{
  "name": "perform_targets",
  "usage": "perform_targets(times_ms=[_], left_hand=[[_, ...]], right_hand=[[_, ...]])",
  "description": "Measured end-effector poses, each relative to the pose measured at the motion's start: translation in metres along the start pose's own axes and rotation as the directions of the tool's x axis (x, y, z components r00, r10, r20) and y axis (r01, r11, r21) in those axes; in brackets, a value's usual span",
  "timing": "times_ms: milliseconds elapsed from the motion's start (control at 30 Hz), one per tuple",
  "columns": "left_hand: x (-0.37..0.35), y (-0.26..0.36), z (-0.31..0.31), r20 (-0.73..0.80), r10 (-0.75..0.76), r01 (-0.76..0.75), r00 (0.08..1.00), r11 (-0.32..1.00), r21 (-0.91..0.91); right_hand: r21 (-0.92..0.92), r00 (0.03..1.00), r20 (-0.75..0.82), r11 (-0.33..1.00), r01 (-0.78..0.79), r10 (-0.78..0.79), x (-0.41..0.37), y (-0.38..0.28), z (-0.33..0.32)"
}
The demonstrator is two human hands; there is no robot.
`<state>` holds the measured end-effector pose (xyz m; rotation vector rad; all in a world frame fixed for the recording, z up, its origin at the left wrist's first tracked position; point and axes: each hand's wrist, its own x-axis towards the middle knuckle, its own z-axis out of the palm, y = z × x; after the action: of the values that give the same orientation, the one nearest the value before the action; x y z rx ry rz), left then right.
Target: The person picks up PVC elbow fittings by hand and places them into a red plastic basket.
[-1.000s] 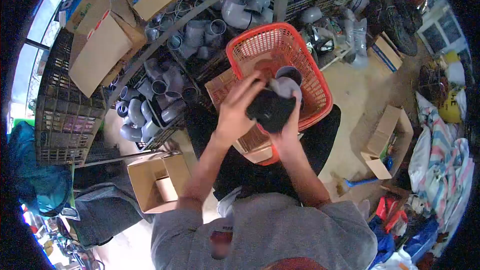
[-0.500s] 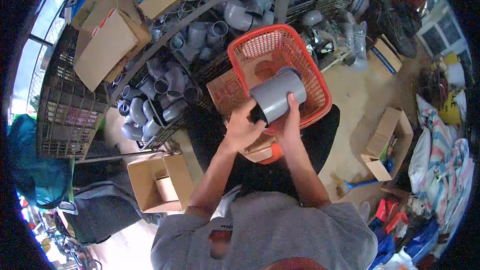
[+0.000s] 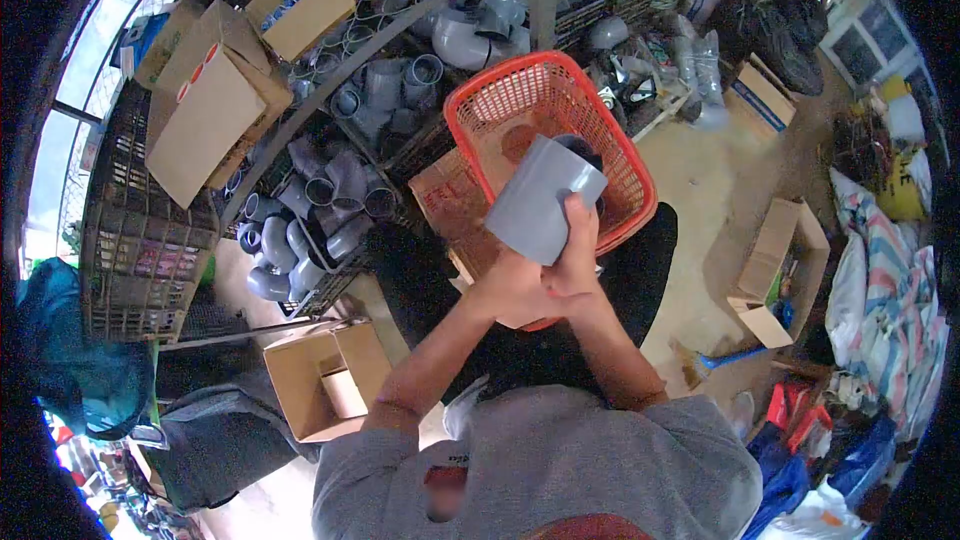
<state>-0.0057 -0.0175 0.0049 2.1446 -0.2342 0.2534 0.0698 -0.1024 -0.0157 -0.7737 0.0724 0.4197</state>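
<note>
A large grey pipe fitting [image 3: 543, 202] is held tilted above the near part of a red plastic basket [image 3: 625, 140]. My right hand [image 3: 577, 250] grips its lower right side, with the thumb lying along the grey wall. At the fitting's lower end is my left hand [image 3: 515, 290], close against my right hand; its fingers are mostly hidden. A dark opening shows at the fitting's upper right. Under the basket's left side lies a flat piece of cardboard [image 3: 440, 195].
Crates of grey pipe fittings [image 3: 385, 85] stand ahead and to the left. An open cardboard box [image 3: 300, 380] is at the lower left, another [image 3: 755, 285] at the right. A blue-handled brush [image 3: 735, 357] lies on the floor [image 3: 690, 290].
The fitting has tilted more upright and shifted slightly left. My left hand has moved from its left opening down to the lower end, beside my right hand. The view has shifted slightly.
</note>
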Motion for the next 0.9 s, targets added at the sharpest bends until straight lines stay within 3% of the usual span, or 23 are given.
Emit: perform_targets(times_ms=[33,67,100,133,200,233,267,300,333,367,433,467,500,533,567,633,667,700,733,767,833,867,900], left_hand=[[-0.002,-0.001,0.006,0.002,0.004,-0.004,1.0,1.0,0.002],[-0.004,0.0,0.014,-0.067,-0.04,0.007,0.997,0.901,-0.434],[-0.004,0.0,0.016,-0.11,-0.109,-0.018,0.988,0.624,-0.782],[0.0,0.007,0.011,-0.108,-0.108,-0.017,0.988,0.624,-0.781],[0.003,0.023,0.002,-0.153,-0.171,-0.161,0.973,-0.029,-0.987],[0.004,0.027,-0.004,-0.152,-0.173,-0.159,0.973,-0.032,-0.987],[0.005,0.029,-0.012,-0.16,-0.281,-0.074,0.946,0.294,-0.953],[0.008,0.028,-0.018,-0.202,-0.375,0.056,0.905,0.576,-0.816],[0.013,0.024,-0.02,-0.315,-0.223,0.024,0.922,0.847,-0.531],[0.011,0.019,-0.019,-0.316,-0.224,0.024,0.922,0.847,-0.531],[0.005,-0.001,-0.011,-0.224,0.061,-0.063,0.973,0.998,-0.002],[-0.003,-0.015,0.002,-0.214,-0.067,-0.012,0.975,0.937,-0.35],[-0.005,-0.004,0.005,-0.206,-0.067,-0.01,0.976,0.936,-0.352],[-0.004,0.014,0.004,-0.19,-0.168,-0.026,0.967,0.679,-0.733],[-0.004,0.024,0.004,-0.13,-0.254,-0.057,0.958,0.278,-0.959],[-0.017,0.007,0.005,-0.118,-0.253,-0.055,0.96,0.243,-0.968],[-0.021,0.002,0.001,-0.133,-0.253,-0.102,0.958,0.132,-0.986],[-0.024,-0.004,-0.001,-0.147,-0.254,-0.147,0.956,0.018,-0.989],[-0.031,-0.016,0.001,-0.138,-0.255,-0.14,0.957,0.014,-0.99],[-0.037,-0.031,0.003,-0.147,-0.292,-0.066,0.945,0.272,-0.96],[-0.045,-0.052,0.007,-0.2,-0.345,0.114,0.917,0.708,-0.697],[-0.038,-0.042,0.004,-0.222,-0.241,0.031,0.945,0.739,-0.673],[-0.035,-0.034,0.006,-0.221,-0.242,0.032,0.945,0.739,-0.673]], right_hand=[[0.003,1.0,0.0,1.0,0.004,-0.004,0.001,0.004,-0.006],[0.058,0.992,0.115,0.998,0.036,-0.043,0.004,0.012,-0.02],[0.118,0.97,0.227,0.991,0.062,-0.088,0.008,0.019,-0.032],[0.082,0.954,0.257,0.988,0.134,-0.151,0.012,0.024,-0.04],[0.047,0.971,0.201,0.992,0.12,-0.127,0.032,0.041,-0.067],[0.013,0.984,0.146,0.995,0.102,-0.103,0.036,0.03,-0.053],[-0.137,0.979,0.151,0.978,0.155,-0.134,0.038,0.016,-0.039],[-0.137,0.98,0.148,0.978,0.155,-0.135,0.025,-0.006,-0.019],[-0.127,0.968,0.216,0.979,0.158,-0.128,0.012,-0.023,-0.004],[-0.118,0.952,0.283,0.98,0.158,-0.119,0.004,-0.029,0.002],[-0.03,0.949,0.306,0.995,0.093,-0.08,-0.001,-0.024,0.006],[-0.122,0.956,0.277,0.984,0.132,-0.094,-0.004,-0.021,0.006],[-0.211,0.962,0.249,0.963,0.169,-0.114,-0.006,-0.019,0.007],[-0.141,0.965,0.259,0.987,0.082,-0.043,-0.005,-0.026,0.015],[-0.14,0.965,0.258,0.986,0.086,-0.048,-0.004,-0.025,0.018],[0.143,0.914,0.398,0.989,0.027,-0.083,-0.004,-0.023,0.021],[0.144,0.915,0.395,0.989,0.028,-0.084,0.008,-0.009,0.008],[0.019,0.942,0.303,0.989,0.147,-0.145,0.029,0.015,-0.016],[-0.119,0.952,0.213,0.962,0.247,-0.218,0.034,0.018,-0.016],[-0.118,0.953,0.206,0.961,0.25,-0.223,0.029,0.017,-0.022],[-0.111,0.978,0.206,0.993,0.043,-0.02,0.001,-0.013,0.014],[0.035,0.938,0.319,0.991,0.128,-0.132,-0.003,-0.011,0.019],[0.035,0.939,0.318,0.991,0.127,-0.132,-0.006,-0.011,0.022]])
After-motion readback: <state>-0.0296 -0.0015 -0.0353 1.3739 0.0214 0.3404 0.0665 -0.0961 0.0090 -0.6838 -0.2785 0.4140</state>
